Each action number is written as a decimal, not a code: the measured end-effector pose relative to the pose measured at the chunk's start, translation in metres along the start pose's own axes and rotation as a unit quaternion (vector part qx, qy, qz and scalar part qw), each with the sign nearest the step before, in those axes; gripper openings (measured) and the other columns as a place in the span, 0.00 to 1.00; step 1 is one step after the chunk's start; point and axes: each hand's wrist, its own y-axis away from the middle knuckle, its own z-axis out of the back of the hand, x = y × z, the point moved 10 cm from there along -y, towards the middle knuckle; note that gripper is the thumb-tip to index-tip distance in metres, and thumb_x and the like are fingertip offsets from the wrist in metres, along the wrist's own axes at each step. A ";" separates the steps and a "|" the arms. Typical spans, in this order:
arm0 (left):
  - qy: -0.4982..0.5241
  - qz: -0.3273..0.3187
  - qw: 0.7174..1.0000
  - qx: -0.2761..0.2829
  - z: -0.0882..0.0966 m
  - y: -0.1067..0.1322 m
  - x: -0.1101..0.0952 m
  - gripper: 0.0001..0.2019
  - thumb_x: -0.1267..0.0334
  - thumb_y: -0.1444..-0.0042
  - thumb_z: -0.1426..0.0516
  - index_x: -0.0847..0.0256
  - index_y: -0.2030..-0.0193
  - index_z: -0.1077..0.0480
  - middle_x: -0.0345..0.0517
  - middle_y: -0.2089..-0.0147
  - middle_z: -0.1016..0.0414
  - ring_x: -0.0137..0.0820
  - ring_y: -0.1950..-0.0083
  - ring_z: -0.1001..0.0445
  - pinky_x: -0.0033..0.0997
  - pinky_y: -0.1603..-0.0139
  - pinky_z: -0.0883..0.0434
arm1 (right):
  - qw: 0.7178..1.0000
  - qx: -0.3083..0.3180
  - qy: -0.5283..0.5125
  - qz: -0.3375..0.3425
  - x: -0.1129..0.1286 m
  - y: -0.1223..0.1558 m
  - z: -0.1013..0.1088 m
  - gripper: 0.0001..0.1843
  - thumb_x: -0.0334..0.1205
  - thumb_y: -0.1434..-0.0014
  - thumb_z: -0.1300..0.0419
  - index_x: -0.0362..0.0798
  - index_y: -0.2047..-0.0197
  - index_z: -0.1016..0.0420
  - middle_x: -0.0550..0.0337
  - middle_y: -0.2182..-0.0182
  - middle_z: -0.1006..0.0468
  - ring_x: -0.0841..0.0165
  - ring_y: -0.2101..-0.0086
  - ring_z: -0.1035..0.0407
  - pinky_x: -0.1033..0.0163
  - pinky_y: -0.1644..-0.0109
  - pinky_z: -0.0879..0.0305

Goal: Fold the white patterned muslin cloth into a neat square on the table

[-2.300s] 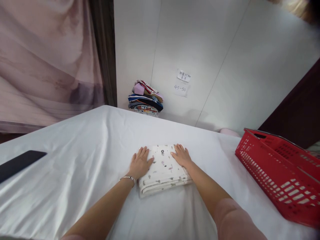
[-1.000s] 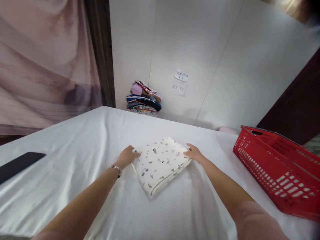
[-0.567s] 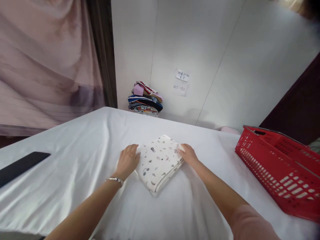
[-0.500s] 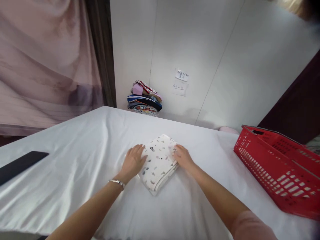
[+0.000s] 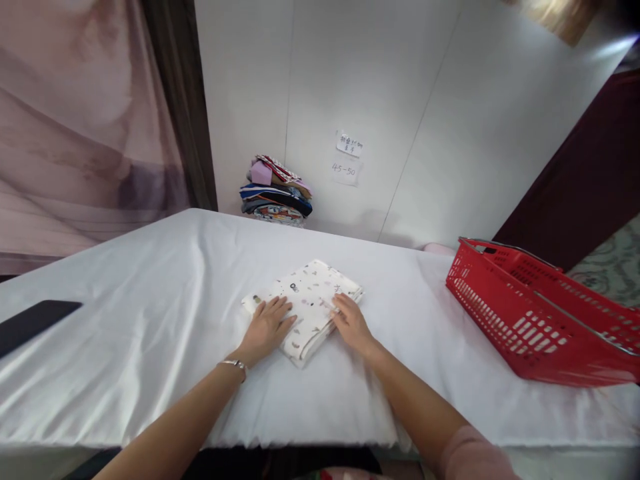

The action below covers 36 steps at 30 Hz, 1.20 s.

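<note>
A folded white cloth [image 5: 311,283] with small scattered prints lies on the white-covered table, its folded layers showing along the near right edge. My left hand [image 5: 269,327] rests flat on the left near part of the cloth, fingers outstretched; a silver bracelet [image 5: 235,365] circles that wrist. At the cloth's right edge, my right hand [image 5: 351,325] lays its extended fingers on the top layer. Neither hand grips the fabric.
A red plastic basket [image 5: 493,310] with metal handles stands on the right of the table [image 5: 150,320]. A dark flat object [image 5: 37,325] lies at the left. Beyond the far edge is a stack of folded cloths [image 5: 277,193] by the wall.
My right hand has moved a little down along the cloth's edge. The cloth's left corner now shows beyond my left fingers. The whole view has shifted, bringing the table's near edge into sight.
</note>
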 end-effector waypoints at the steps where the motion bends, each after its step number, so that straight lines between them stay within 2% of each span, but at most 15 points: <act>1: 0.018 0.002 1.000 -0.005 0.003 0.003 -0.004 0.24 0.51 0.39 0.57 0.60 0.43 0.36 0.48 0.36 0.39 0.39 0.33 0.47 0.49 0.33 0.53 | 0.997 -0.048 -0.035 -0.043 -0.018 0.002 0.012 0.20 0.44 0.41 0.49 0.50 0.47 0.30 0.54 0.43 0.34 0.64 0.41 0.45 0.55 0.37 0.50; 3: 0.048 -0.023 0.998 -0.023 0.010 0.012 -0.019 0.23 0.50 0.39 0.56 0.59 0.46 0.33 0.48 0.40 0.34 0.38 0.37 0.41 0.47 0.35 0.49 | 0.975 -0.120 -0.116 -0.150 -0.058 0.007 0.031 0.21 0.44 0.43 0.49 0.48 0.48 0.30 0.53 0.46 0.30 0.63 0.46 0.38 0.57 0.43 0.39; 5: 0.067 -0.074 0.994 -0.042 0.016 0.023 -0.042 0.21 0.49 0.40 0.53 0.58 0.49 0.31 0.48 0.44 0.30 0.38 0.41 0.36 0.46 0.38 0.43 | 0.935 -0.158 -0.193 -0.252 -0.095 0.013 0.039 0.21 0.44 0.45 0.48 0.46 0.50 0.30 0.52 0.50 0.27 0.63 0.52 0.31 0.60 0.53 0.31; 7: 0.072 -0.121 0.989 -0.049 0.017 0.032 -0.063 0.18 0.50 0.42 0.50 0.58 0.52 0.30 0.48 0.49 0.28 0.38 0.47 0.33 0.44 0.43 0.38 | 0.897 -0.180 -0.245 -0.321 -0.119 0.015 0.045 0.20 0.43 0.47 0.45 0.45 0.53 0.29 0.51 0.55 0.25 0.64 0.59 0.28 0.64 0.64 0.28; 10: 0.066 -0.147 0.986 -0.048 0.013 0.041 -0.080 0.14 0.54 0.42 0.49 0.57 0.55 0.29 0.48 0.55 0.27 0.38 0.53 0.31 0.44 0.48 0.35 | 0.873 -0.194 -0.266 -0.360 -0.136 0.008 0.051 0.15 0.38 0.50 0.43 0.43 0.59 0.28 0.52 0.61 0.24 0.67 0.68 0.27 0.67 0.73 0.30; 14: 0.071 -0.132 0.988 -0.043 0.011 0.042 -0.081 0.12 0.57 0.42 0.49 0.57 0.56 0.29 0.47 0.57 0.27 0.37 0.55 0.31 0.43 0.51 0.34 | 0.876 -0.190 -0.252 -0.366 -0.142 -0.006 0.054 0.08 0.36 0.52 0.43 0.44 0.66 0.28 0.56 0.68 0.23 0.71 0.74 0.29 0.71 0.79 0.36; 17: 0.088 -0.105 0.990 -0.022 0.013 0.035 -0.079 0.12 0.56 0.41 0.51 0.57 0.63 0.28 0.45 0.63 0.27 0.35 0.59 0.30 0.40 0.54 0.33 | 0.871 -0.188 -0.244 -0.382 -0.150 -0.012 0.049 0.06 0.36 0.52 0.42 0.45 0.69 0.28 0.58 0.73 0.24 0.71 0.76 0.31 0.72 0.82 0.41; 19: 0.108 -0.078 0.991 -0.009 0.015 0.027 -0.077 0.14 0.55 0.41 0.52 0.57 0.67 0.28 0.44 0.65 0.27 0.33 0.62 0.29 0.37 0.57 0.32 | 0.867 -0.178 -0.249 -0.394 -0.154 -0.016 0.042 0.06 0.38 0.51 0.42 0.45 0.70 0.28 0.58 0.76 0.24 0.71 0.78 0.32 0.72 0.84 0.43; 21: 0.122 -0.052 0.991 -0.010 0.017 0.015 -0.079 0.14 0.55 0.41 0.52 0.57 0.66 0.28 0.44 0.63 0.26 0.32 0.62 0.29 0.34 0.59 0.31 | 0.863 -0.159 -0.266 -0.399 -0.156 -0.020 0.032 0.08 0.40 0.50 0.42 0.44 0.70 0.27 0.58 0.79 0.25 0.70 0.80 0.32 0.71 0.84 0.43; 25: 0.107 -0.049 0.993 0.002 0.013 -0.019 -0.100 0.11 0.58 0.44 0.49 0.57 0.61 0.27 0.45 0.59 0.25 0.34 0.56 0.28 0.34 0.56 0.32 | 0.859 -0.152 -0.305 -0.383 -0.156 -0.020 0.021 0.11 0.41 0.50 0.44 0.43 0.67 0.26 0.58 0.76 0.24 0.71 0.79 0.31 0.70 0.82 0.40; 28: 0.091 -0.051 0.994 0.031 -0.003 -0.051 -0.122 0.12 0.59 0.45 0.48 0.58 0.58 0.27 0.46 0.56 0.25 0.36 0.53 0.29 0.34 0.53 0.33 | 0.860 -0.167 -0.331 -0.350 -0.153 -0.018 0.023 0.14 0.43 0.51 0.43 0.45 0.62 0.25 0.59 0.72 0.23 0.72 0.75 0.31 0.72 0.82 0.41; 30: 0.086 -0.041 0.994 0.049 -0.018 -0.074 -0.133 0.13 0.59 0.45 0.48 0.59 0.58 0.27 0.47 0.54 0.25 0.36 0.52 0.29 0.33 0.52 0.34 | 0.861 -0.170 -0.349 -0.329 -0.150 -0.018 0.025 0.16 0.44 0.53 0.42 0.46 0.62 0.24 0.60 0.73 0.23 0.71 0.76 0.31 0.72 0.82 0.43; 36: 0.089 0.030 0.992 0.082 -0.065 -0.128 -0.138 0.14 0.57 0.46 0.49 0.60 0.59 0.27 0.49 0.54 0.26 0.35 0.54 0.28 0.31 0.57 0.34 | 0.866 -0.166 -0.343 -0.324 -0.152 -0.022 0.026 0.16 0.48 0.52 0.43 0.45 0.66 0.24 0.61 0.79 0.27 0.73 0.80 0.36 0.71 0.84 0.45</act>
